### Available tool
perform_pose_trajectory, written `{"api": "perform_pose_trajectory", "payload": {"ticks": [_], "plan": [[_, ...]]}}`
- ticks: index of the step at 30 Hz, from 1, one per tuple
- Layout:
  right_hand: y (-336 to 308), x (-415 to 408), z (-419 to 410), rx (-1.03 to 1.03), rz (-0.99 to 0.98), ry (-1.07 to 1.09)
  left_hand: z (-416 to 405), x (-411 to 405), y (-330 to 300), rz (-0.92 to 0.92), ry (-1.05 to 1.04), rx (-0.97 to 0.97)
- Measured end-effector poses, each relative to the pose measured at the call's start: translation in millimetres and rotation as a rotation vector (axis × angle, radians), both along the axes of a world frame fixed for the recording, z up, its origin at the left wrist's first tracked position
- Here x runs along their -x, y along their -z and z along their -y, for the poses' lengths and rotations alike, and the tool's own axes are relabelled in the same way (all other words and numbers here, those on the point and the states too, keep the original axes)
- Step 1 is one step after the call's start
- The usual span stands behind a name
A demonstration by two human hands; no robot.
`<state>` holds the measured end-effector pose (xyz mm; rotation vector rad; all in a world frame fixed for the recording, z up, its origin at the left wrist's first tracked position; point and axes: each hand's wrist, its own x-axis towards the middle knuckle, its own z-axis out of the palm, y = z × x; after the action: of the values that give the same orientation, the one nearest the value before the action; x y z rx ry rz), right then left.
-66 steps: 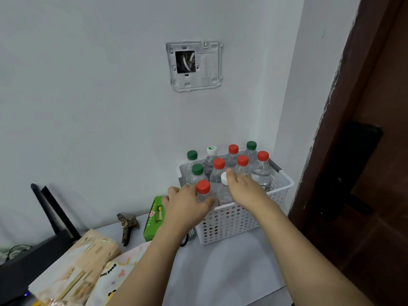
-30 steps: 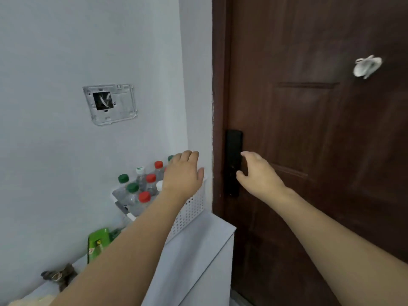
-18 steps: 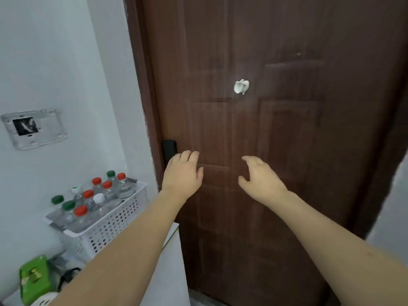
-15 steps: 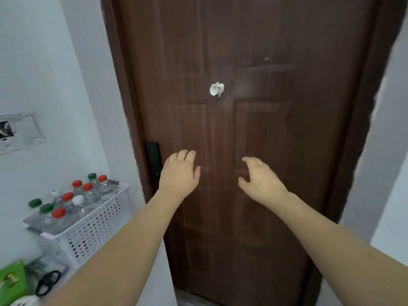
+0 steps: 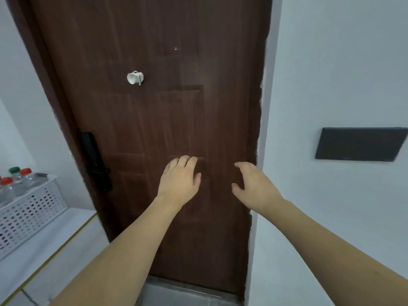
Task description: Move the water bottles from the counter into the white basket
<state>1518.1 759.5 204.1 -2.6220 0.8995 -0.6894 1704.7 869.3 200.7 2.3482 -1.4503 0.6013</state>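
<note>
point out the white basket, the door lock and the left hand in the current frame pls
white basket (image 5: 28,214), head view, on its perforated front wall.
door lock (image 5: 96,162), head view, on the middle of its black body.
left hand (image 5: 180,182), head view, on the back of the hand.

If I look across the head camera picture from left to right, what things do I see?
white basket → black door lock → white hook → left hand → right hand → black wall panel
</note>
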Motion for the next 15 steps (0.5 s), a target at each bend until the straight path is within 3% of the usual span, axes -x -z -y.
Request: {"api": "perform_pose_trajectory", "payload": {"ticks": [15], "plan": [[29.4, 253.9, 87.8, -0.029, -0.111, -0.01, 86.3, 248.6, 18.0, -0.009, 0.004, -0.01]]}}
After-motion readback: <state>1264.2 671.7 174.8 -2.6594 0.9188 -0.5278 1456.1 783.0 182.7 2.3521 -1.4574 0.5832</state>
